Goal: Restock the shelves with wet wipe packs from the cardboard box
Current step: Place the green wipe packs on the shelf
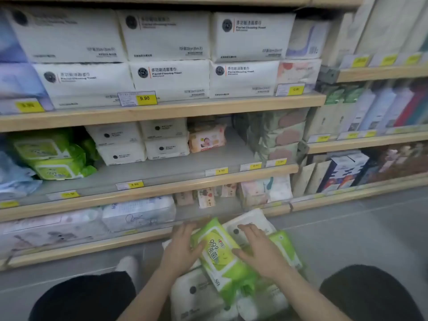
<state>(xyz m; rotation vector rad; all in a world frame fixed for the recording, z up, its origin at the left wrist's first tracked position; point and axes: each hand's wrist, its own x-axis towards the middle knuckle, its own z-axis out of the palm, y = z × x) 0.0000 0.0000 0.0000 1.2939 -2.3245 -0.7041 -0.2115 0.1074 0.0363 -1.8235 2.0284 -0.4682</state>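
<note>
Left hand (pixel 183 247): forearm comes up from bottom centre; palm down on the left side of the green wipe pack (pixel 217 253); thumb lies across the pack's left face, fingers reach fwd past its far edge. Grip looks like a side clasp, thumb curled onto the pack.

Right hand (pixel 259 249): forearm enters from lower right; palm down, fingers fairly straight, spread over the pack's right edge and the white pack (pixel 250 224) behind it. Reads as pressing flat, not curled.

Green wipe pack: between both hands, tilted, label up, on top of a heap of white and green packs low in the frame, in front of the bottom shelf. Box holding the heap: cannot tell, walls not visible.

Second green pack (pixel 286 249): just right of the right hand, partly under it.

Middle shelf (pixel 162 188): green packs (pixel 53 156) at left, small white packs (pixel 141 140) centre, baby wipe pack (pixel 207 140) to their right, bare gap in front.

Upper shelf (pixel 162 111): large white tissue packs (pixel 170 54), two tiers; price tag (pixel 137 98) reads 9.90.

Knees in dark fabric at both lower corners.
</note>
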